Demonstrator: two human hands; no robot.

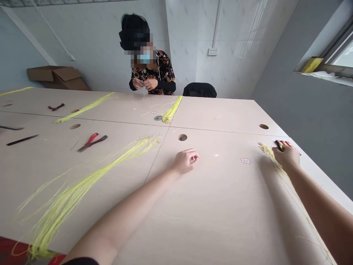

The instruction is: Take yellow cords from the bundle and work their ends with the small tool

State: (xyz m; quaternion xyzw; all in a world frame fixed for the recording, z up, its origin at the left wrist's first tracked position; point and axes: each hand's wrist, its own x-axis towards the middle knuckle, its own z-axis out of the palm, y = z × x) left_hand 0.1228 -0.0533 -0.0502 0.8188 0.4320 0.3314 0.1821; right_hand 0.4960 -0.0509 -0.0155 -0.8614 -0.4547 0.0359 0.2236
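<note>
Your left hand curls half-open, seemingly empty; your right hand closes around a dark tool beside gathered yellow strands, work apparently unfinished.

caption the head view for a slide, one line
Right hand holding a partly hidden black-and-red tool beside yellow strands, left hand loosely curled over the table; another person opposite.

Pale table, 5 yellow strand bundles, pliers, small labels
</note>
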